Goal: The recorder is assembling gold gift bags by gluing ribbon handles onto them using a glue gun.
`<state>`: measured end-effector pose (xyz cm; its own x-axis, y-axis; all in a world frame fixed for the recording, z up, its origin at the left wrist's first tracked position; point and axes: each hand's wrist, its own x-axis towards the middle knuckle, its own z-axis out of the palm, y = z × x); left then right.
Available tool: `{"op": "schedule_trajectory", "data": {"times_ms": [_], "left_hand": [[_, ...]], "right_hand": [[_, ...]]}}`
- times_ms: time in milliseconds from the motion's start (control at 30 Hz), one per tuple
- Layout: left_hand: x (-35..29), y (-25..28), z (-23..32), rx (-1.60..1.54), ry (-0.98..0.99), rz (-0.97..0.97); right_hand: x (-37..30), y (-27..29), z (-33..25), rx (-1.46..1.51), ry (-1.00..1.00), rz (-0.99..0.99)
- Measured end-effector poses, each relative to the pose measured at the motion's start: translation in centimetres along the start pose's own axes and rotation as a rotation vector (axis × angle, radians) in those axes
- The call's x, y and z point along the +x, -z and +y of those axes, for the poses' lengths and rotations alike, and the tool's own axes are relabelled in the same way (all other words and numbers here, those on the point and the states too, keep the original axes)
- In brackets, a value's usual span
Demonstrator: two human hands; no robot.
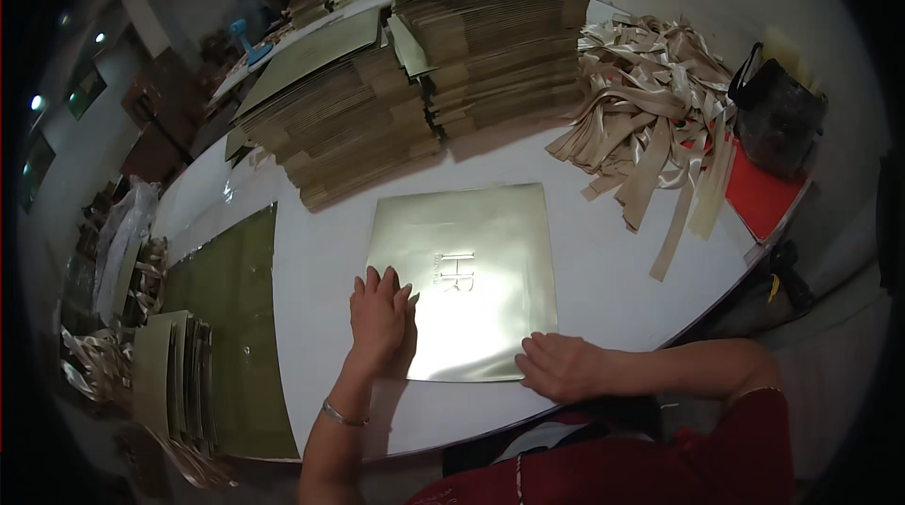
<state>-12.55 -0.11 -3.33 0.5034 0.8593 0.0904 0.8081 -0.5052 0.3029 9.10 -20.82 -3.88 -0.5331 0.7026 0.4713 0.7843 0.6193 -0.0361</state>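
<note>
A shiny gold, nearly square flat paper piece (490, 316) lies on the white table in front of me, with raised lettering near its middle. Whether it is a single sheet or a folded bag, I cannot tell. My left hand (379, 309) rests on its left edge, fingers stretched out and pointing away from me. At the near right corner is my right hand (563, 366), its fingers bent together over the edge and the thumb low beside them.
Tall stacks of flat gold-brown pieces (500, 43) (344, 109) stand at the back. Loose beige ribbons (660, 109) pile up at the right, beside a dark container (781, 118) and a red item (762, 192). Upright pieces with ribbons (174, 373) sit on a green surface (247, 316) at left.
</note>
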Motion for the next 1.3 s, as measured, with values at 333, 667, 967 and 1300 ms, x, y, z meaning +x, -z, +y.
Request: {"op": "schedule_trajectory", "data": {"times_ms": [333,667,967,1300], "left_hand": [[2.1,-0.2,-3.2,-0.023,-0.385,0.091],[3.9,3.5,-0.3,-0.041,-0.25,-0.183],[-11.3,-0.8,9.6,0.022,-0.449,0.073],[-2.4,0.2,1.5,-0.994,0.284,-0.344]], "right_hand": [[7.3,1.1,-2.4,0.917,-0.154,-0.553],[4.8,0.0,6.8,0.452,-0.114,-0.399],[11.9,1.1,3.4,0.019,-0.139,0.266],[7.0,0.6,-1.8,0.289,-0.026,0.388]]}}
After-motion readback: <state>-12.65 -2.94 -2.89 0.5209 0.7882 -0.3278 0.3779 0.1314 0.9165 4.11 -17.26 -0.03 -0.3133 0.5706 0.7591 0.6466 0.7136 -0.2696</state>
